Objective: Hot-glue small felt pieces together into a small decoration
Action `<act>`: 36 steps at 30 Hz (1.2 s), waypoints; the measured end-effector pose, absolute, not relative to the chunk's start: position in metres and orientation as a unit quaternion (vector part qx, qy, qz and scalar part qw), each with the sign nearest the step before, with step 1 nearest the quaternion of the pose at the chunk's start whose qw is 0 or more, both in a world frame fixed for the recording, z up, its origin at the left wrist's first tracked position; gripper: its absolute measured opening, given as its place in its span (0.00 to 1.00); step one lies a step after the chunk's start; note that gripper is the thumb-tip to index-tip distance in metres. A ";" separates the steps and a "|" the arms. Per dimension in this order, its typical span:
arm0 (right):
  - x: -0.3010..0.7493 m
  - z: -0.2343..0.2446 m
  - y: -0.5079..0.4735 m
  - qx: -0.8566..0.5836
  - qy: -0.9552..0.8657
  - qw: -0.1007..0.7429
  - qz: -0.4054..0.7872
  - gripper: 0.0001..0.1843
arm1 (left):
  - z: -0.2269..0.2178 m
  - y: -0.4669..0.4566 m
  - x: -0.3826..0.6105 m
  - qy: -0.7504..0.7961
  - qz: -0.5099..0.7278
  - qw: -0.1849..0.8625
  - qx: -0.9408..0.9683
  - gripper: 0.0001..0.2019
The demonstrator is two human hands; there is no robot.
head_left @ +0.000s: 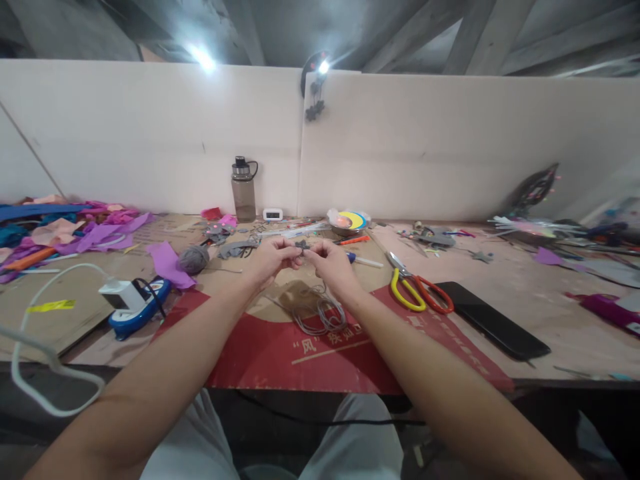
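Both my hands are raised over the middle of the workbench and meet at a small grey felt piece [301, 246]. My left hand [273, 259] pinches its left side with closed fingers. My right hand [330, 261] pinches its right side, fingers curled. Loops of grey yarn [320, 313] hang and lie under my hands on a red and brown cardboard sheet [300, 353]. A ball of grey yarn [193, 259] rests to the left of my left hand.
Two pairs of scissors, yellow-handled [406, 288] and red-handled [434, 295], lie right of my hands beside a black phone [493, 319]. A water bottle [243, 189] stands at the white back wall. Purple and pink scraps [95, 230] pile at left, near a white charger [123, 295].
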State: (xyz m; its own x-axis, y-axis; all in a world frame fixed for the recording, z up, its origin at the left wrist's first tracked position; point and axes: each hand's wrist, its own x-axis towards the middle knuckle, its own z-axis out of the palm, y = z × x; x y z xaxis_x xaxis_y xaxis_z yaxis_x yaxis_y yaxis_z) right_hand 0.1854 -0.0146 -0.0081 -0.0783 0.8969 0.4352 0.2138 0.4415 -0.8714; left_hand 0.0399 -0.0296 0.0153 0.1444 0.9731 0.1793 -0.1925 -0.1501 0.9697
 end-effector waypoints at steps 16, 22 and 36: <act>0.191 -0.006 -0.015 -0.427 -0.677 0.528 0.284 0.10 | 0.014 -0.029 0.035 0.349 0.483 0.543 0.592 0.08; 0.191 -0.005 -0.015 -0.430 -0.691 0.526 0.247 0.09 | 0.014 -0.029 0.034 0.377 0.479 0.529 0.590 0.08; 0.193 -0.004 -0.017 -0.427 -0.711 0.515 0.219 0.07 | 0.014 -0.030 0.033 0.380 0.452 0.495 0.637 0.09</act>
State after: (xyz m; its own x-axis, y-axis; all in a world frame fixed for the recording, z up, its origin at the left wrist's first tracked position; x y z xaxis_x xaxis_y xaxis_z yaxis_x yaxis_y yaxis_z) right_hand 0.1927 -0.0173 -0.0036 -0.1053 0.8322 0.5443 0.3821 0.5392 -0.7505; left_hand 0.0334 -0.0297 0.0145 0.3025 0.9320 0.1998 0.0370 -0.2210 0.9746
